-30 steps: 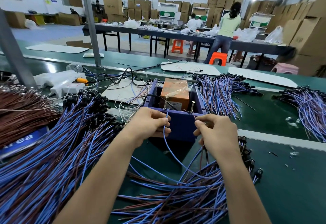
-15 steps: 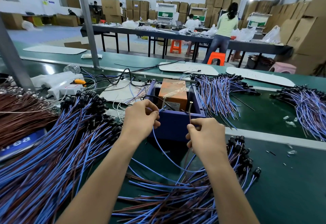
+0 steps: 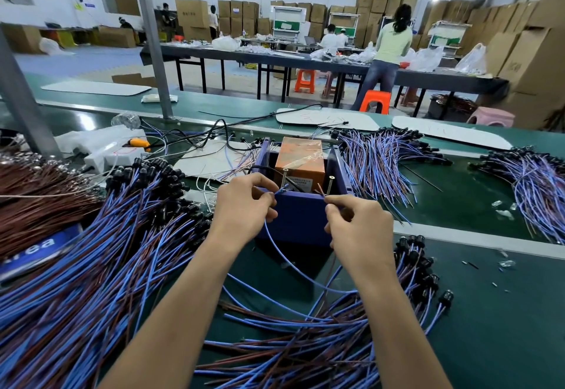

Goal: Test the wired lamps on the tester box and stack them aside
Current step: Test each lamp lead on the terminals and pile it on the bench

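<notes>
Two bare wire ends are held up at the near wall of the tester box (image 3: 293,220), a purple open-topped box standing mid-counter. The left hand (image 3: 244,208) pinches a blue wire (image 3: 276,248) between thumb and forefinger, its tip raised beside the left screw post (image 3: 285,176). The right hand (image 3: 359,226) pinches a brown wire (image 3: 320,190), its end just beside the right screw post (image 3: 330,183). Whether either tip touches its post cannot be told.

Only one piece of writing is legible: white letters "rea" on a blue sign (image 3: 36,248) at the counter's left edge, half buried under wires. An orange block (image 3: 301,159) wrapped in clear tape sits inside the box; its label print is too small to read.

A large pile of wired lamps (image 3: 91,281) fills the left side right up to the box. A near pile (image 3: 305,346) lies along the front edge under the right forearm, and both held wires drop into it. Two fanned bundles (image 3: 379,162) (image 3: 541,183) lie beyond the box toward the right edge.

Bare green counter (image 3: 495,327) lies open at the near right corner, with a narrower strip just right of the box.
</notes>
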Motion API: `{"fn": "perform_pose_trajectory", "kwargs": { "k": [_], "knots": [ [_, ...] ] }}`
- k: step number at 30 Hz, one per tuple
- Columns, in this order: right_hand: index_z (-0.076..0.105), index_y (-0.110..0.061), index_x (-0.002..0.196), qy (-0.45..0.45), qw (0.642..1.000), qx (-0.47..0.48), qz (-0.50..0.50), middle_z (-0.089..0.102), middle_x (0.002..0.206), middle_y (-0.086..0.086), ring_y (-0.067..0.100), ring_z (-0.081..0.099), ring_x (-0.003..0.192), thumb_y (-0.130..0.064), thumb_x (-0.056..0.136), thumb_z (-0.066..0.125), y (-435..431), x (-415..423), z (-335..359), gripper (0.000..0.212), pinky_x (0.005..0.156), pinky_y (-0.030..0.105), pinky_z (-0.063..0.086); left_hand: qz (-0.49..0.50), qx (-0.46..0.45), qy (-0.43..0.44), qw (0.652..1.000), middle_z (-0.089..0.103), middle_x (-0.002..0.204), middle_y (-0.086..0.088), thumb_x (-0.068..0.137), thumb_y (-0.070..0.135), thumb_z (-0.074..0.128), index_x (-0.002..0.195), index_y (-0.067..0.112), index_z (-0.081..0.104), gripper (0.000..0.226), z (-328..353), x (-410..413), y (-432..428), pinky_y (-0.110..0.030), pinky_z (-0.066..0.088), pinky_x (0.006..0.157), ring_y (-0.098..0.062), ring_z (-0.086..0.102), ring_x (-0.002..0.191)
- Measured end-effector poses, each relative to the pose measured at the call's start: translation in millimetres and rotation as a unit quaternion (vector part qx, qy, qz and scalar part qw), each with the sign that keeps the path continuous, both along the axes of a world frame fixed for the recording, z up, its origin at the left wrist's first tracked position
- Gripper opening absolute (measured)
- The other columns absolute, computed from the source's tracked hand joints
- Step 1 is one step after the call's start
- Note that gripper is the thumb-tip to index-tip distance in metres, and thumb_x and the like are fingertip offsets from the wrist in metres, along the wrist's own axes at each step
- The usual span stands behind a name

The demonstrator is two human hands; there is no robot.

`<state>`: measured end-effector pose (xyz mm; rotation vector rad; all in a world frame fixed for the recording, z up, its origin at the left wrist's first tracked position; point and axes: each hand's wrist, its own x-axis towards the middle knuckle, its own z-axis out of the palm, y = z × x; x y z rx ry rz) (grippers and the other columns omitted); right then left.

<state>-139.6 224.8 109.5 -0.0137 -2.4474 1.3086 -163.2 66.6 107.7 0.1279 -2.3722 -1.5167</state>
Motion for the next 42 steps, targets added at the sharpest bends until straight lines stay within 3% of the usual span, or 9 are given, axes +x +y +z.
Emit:
{"fn": "perform_pose_trajectory", "kwargs": {
  "k": [16, 23, 27, 29, 32, 34, 36, 38, 42],
  "knots": [
    [0.065, -0.021, 0.098, 0.032, 0.999, -0.010, -0.030, 0.068, 0.078, 0.002, 0.013, 0.060, 0.060, -0.003, 0.094, 0.052, 13.1, -7.3, -7.5, 0.022, 0.057, 0.018, 0.045, 0.006, -0.004, 0.013, 1.000, 0.065, 0.067, -0.002, 0.087, -0.004, 0.054, 0.088, 0.014, 0.066, 0.022, 2.7, 1.9, 1.0, -0.010, 0.049, 0.048, -0.004, 0.062, 0.043],
    [0.067, -0.020, 0.085, 0.031, 0.999, -0.021, -0.033, 0.071, 0.084, 0.003, 0.023, 0.064, 0.065, -0.002, 0.093, 0.052, 16.5, -9.5, -6.3, 0.025, 0.072, 0.040, 0.057, -0.012, -0.005, -0.007, 1.000, 0.068, 0.067, -0.002, 0.086, -0.002, 0.056, 0.087, 0.017, 0.067, 0.022, 5.1, 0.9, -1.4, -0.018, 0.054, 0.056, -0.008, 0.063, 0.047],
    [0.061, -0.034, 0.111, -0.023, 0.993, -0.056, 0.096, 0.072, 0.078, -0.003, 0.013, 0.057, 0.046, -0.002, 0.093, 0.052, 16.1, -5.0, -1.6, 0.038, 0.050, 0.020, 0.049, -0.118, 0.040, -0.025, 0.992, 0.069, 0.065, -0.001, 0.086, 0.003, 0.062, 0.099, 0.019, 0.068, 0.021, 16.0, 6.8, -4.3, -0.023, 0.055, 0.062, -0.010, 0.060, 0.059],
    [0.053, -0.037, 0.125, -0.101, 0.973, -0.056, 0.198, 0.074, 0.079, -0.005, 0.019, 0.060, 0.048, -0.004, 0.094, 0.052, 15.7, -2.7, -1.1, 0.045, 0.050, 0.016, 0.047, -0.189, 0.101, 0.011, 0.977, 0.070, 0.066, -0.003, 0.090, 0.019, 0.061, 0.111, 0.020, 0.064, 0.021, 24.8, 12.5, -6.7, -0.021, 0.055, 0.062, -0.011, 0.063, 0.063],
    [0.066, -0.028, 0.115, -0.224, 0.914, 0.070, 0.331, 0.075, 0.086, -0.008, 0.012, 0.061, 0.059, -0.019, 0.097, 0.054, 13.6, 2.3, 0.6, 0.024, 0.059, 0.016, 0.046, -0.195, 0.139, 0.059, 0.969, 0.069, 0.065, -0.006, 0.089, 0.038, 0.050, 0.115, 0.020, 0.061, 0.033, 32.0, 14.1, -16.4, -0.021, 0.050, 0.054, -0.014, 0.060, 0.056],
    [0.071, -0.027, 0.108, -0.273, 0.874, 0.140, 0.377, 0.075, 0.089, -0.012, 0.005, 0.061, 0.070, -0.033, 0.096, 0.055, 11.4, 6.5, 1.1, 0.021, 0.063, 0.015, 0.045, -0.110, 0.064, 0.062, 0.990, 0.070, 0.064, -0.004, 0.096, 0.029, 0.051, 0.109, 0.022, 0.063, 0.018, 27.6, 7.2, -26.6, -0.021, 0.049, 0.053, -0.012, 0.058, 0.053],
    [0.072, -0.028, 0.108, -0.281, 0.866, 0.159, 0.381, 0.074, 0.090, -0.014, 0.003, 0.062, 0.075, -0.038, 0.094, 0.057, 10.3, 8.0, 0.6, 0.023, 0.065, 0.017, 0.046, -0.007, -0.124, 0.001, 0.992, 0.073, 0.077, -0.001, 0.095, 0.020, 0.055, 0.107, 0.022, 0.064, 0.016, 15.6, -2.6, -42.6, -0.024, 0.048, 0.063, -0.013, 0.063, 0.065],
    [0.072, -0.029, 0.108, -0.263, 0.873, 0.169, 0.375, 0.071, 0.079, -0.020, 0.002, 0.061, 0.072, -0.039, 0.092, 0.060, 10.4, 8.3, 0.8, 0.023, 0.064, 0.015, 0.045, 0.015, -0.294, -0.131, 0.947, 0.070, 0.104, -0.007, 0.093, 0.018, 0.057, 0.113, 0.019, 0.064, 0.022, 0.2, -7.9, -58.5, -0.026, 0.046, 0.077, -0.021, 0.064, 0.090],
    [0.071, -0.032, 0.109, -0.262, 0.875, 0.166, 0.371, 0.066, 0.073, -0.019, 0.005, 0.064, 0.074, -0.042, 0.089, 0.062, 12.8, 7.7, 0.3, 0.023, 0.067, 0.016, 0.046, -0.052, -0.406, -0.267, 0.873, 0.063, 0.119, -0.008, 0.084, 0.012, 0.064, 0.116, 0.017, 0.061, 0.033, -29.0, -12.2, -65.2, -0.027, 0.045, 0.091, -0.025, 0.058, 0.110]
  ]
}}
